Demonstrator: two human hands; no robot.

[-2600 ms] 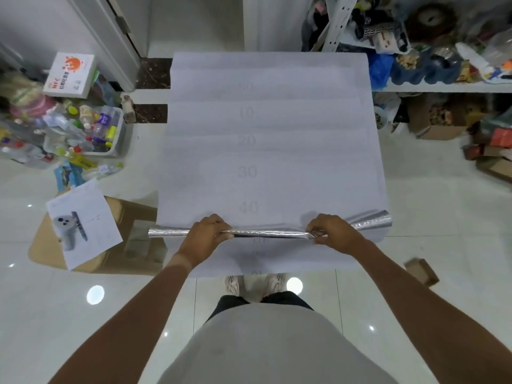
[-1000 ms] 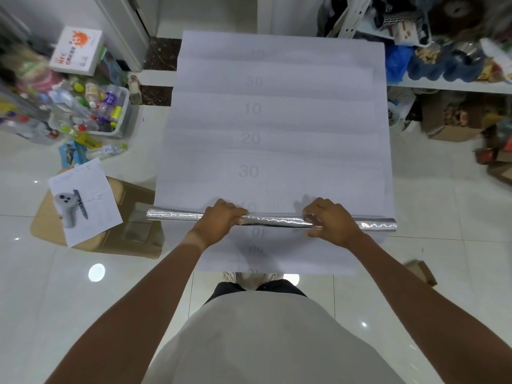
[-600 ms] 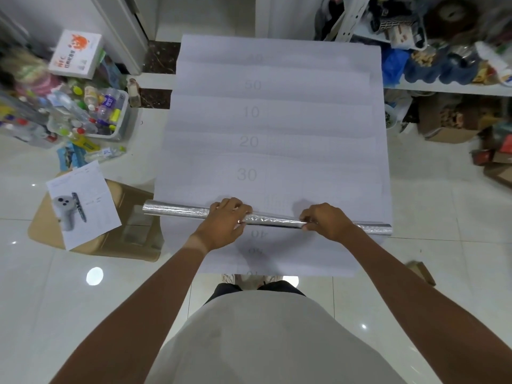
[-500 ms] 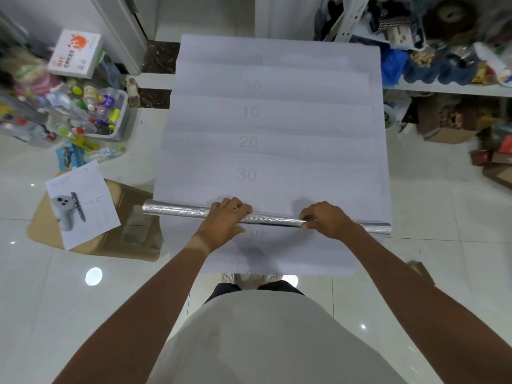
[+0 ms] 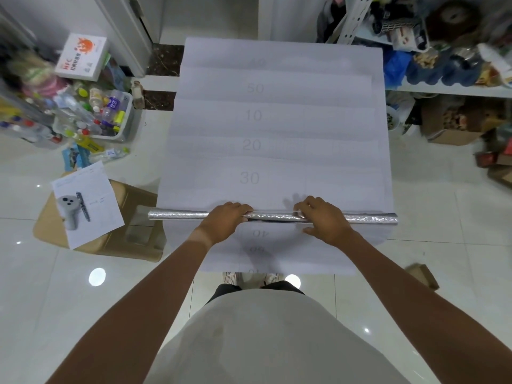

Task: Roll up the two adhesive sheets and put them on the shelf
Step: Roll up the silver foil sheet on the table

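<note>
Silver roll (image 5: 177,215) crinkled, thin, across white sheet (image 5: 277,128), both hands gripping.

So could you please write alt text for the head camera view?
Seen from above, a person's left hand and right hand grip a thin silver roll across a white numbered sheet on a tiled floor, with cluttered shelves on the right.
</note>
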